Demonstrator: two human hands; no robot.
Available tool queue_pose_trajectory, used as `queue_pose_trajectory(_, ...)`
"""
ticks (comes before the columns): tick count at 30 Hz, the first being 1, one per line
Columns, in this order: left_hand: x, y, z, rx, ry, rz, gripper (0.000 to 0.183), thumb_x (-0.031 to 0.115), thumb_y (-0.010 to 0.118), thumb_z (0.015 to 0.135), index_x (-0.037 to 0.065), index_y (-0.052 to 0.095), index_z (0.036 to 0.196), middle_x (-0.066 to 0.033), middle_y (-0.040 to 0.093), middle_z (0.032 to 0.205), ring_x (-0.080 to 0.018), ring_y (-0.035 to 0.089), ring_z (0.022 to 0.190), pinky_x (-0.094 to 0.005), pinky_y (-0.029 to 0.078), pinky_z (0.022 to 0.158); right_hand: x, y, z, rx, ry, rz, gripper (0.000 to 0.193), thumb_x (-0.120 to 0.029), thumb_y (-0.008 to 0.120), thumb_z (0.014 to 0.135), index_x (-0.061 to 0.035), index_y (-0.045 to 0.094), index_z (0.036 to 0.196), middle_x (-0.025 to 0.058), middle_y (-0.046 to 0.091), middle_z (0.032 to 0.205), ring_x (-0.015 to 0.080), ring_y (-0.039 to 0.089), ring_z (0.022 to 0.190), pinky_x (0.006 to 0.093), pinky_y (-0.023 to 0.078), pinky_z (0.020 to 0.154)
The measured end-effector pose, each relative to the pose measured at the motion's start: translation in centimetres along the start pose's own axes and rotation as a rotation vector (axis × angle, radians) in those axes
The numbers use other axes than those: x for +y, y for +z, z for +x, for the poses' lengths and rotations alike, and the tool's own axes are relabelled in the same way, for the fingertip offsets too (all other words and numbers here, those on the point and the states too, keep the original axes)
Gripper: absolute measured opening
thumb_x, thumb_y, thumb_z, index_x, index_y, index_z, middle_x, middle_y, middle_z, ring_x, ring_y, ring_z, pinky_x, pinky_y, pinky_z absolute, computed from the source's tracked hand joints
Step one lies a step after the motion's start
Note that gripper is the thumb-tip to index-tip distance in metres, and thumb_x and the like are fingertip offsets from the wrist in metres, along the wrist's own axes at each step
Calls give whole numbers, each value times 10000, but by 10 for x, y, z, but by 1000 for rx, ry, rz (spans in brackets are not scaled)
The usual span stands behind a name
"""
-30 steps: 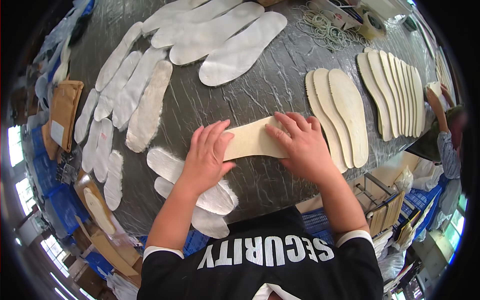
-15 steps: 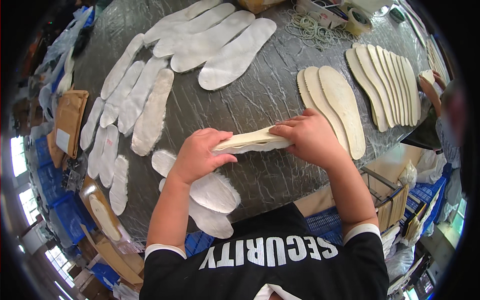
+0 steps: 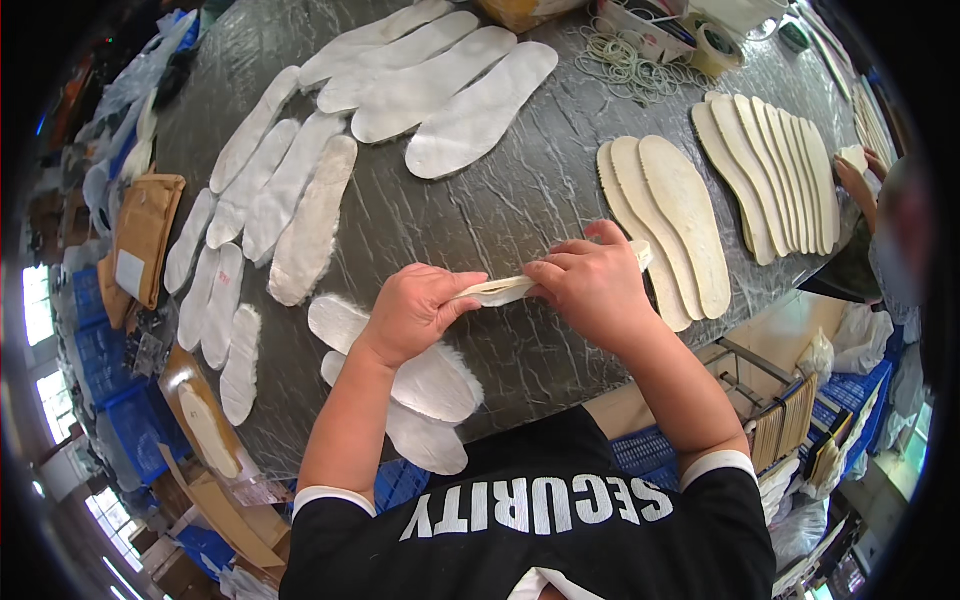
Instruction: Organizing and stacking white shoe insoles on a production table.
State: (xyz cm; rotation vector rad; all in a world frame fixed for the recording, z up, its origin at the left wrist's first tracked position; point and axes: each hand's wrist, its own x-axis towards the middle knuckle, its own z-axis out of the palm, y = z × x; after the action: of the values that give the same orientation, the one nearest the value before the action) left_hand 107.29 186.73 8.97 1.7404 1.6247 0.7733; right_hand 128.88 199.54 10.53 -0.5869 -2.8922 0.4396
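Between my two hands a pair of cream insoles (image 3: 505,290) is held edge-on above the table, layered one against the other. My left hand (image 3: 415,308) pinches the left end between thumb and fingers. With the fingers bent round it, my right hand (image 3: 592,283) grips the right part, and a pale tip (image 3: 642,255) sticks out past that hand. Fleecy white insoles (image 3: 435,385) lie beside my left forearm. To the right of my right hand, a fanned group of cream insoles (image 3: 685,225) rests on the table.
White insoles (image 3: 480,110) spread over the far left of the dark, film-covered table (image 3: 450,220). More cream insoles (image 3: 770,175) stand fanned at right, near another person's hand (image 3: 858,180). Rubber bands (image 3: 640,65) and a tape roll (image 3: 715,48) lie at the back.
My right hand has shifted its grip inward along the insoles, so their right end now shows beyond it. My left hand has moved slightly right, and the insoles appear turned more edge-on.
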Motion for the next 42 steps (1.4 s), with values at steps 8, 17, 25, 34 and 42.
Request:
queue_pose_trajectory(8, 10, -1, 8, 38, 31, 65, 179, 94, 694, 791, 66, 716, 966, -50, 715, 876, -205, 644, 804, -331, 444, 774, -4, 13, -7, 168, 35, -50, 132, -242, 661, 788, -140, 665, 871, -45, 679, 799, 129, 654, 793, 412, 431, 854)
queue_pose_trajectory(17, 17, 15, 2, 6, 216, 500, 253, 177, 731, 743, 82, 689, 973, -59, 673, 1144, -228, 588, 1074, -404, 402, 897, -41, 29, -32, 33, 176, -112, 318, -338, 691, 764, -99, 668, 972, 40, 685, 1027, 200, 653, 944, 470, 431, 853)
queue_pose_trajectory(25, -19, 55, 5, -139, 133, 741, 922, 660, 471, 838, 50, 265, 1497, -149, 179, 1581, -323, 112, 1469, -595, 91, 1141, -30, 59, -12, -231, 356, -139, 987, -662, 632, 700, -118, 346, 1473, 132, 198, 1581, 315, 99, 1478, 579, 7, 1147)
queue_pose_trajectory(34, 7, 22, -20, 45, 104, 581, 673, 359, 636, 836, 85, 428, 1414, -124, 497, 1285, -274, 459, 1196, -517, 316, 980, -12, 55, -40, 525, 278, 337, 654, -486, 384, 986, 60, 453, 1339, 237, 458, 1392, 383, 433, 1295, 501, 307, 1082)
queue_pose_trajectory(42, -38, -157, -317, 757, -710, 742, 597, 169, 697, 812, -1, 464, 1335, -208, 502, 1304, -383, 446, 1223, -479, 322, 1062, -131, 78, -36, 78, 368, 461, 446, -99, 727, 707, -23, 578, 1121, 174, 587, 1116, 352, 549, 1051, 408, 424, 940)
